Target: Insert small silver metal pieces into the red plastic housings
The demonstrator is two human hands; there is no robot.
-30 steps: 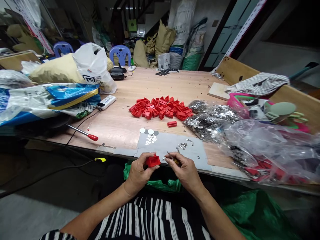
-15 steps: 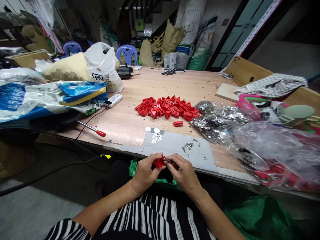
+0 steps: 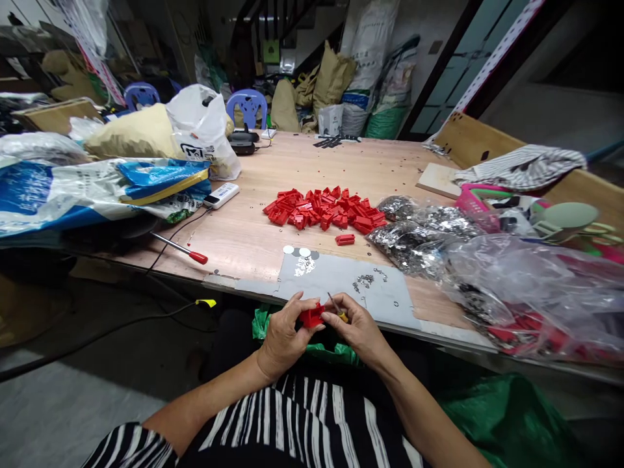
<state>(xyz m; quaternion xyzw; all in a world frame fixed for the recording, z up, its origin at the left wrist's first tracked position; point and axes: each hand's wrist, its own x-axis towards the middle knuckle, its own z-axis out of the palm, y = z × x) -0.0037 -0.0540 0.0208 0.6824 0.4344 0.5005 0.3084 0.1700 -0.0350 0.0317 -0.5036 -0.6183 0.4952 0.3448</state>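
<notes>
Red plastic piece point(image 3: 311, 316), lower middle of the frame, and the left hand point(image 3: 284, 335) has it pinched between thumb and fingers! Right alongside, the right hand point(image 3: 359, 327) grips a small yellow-handled tool point(image 3: 342, 316), thin shaft angled toward the upper left; whether those fingers touch the piece too, I cannot tell. Just beyond, a grey sheet point(image 3: 331, 286) on the tabletop point(image 3: 238, 240) carries white bits point(image 3: 305, 266) and metal bits point(image 3: 364, 281), with a red pile point(image 3: 322, 208) mid-frame.
</notes>
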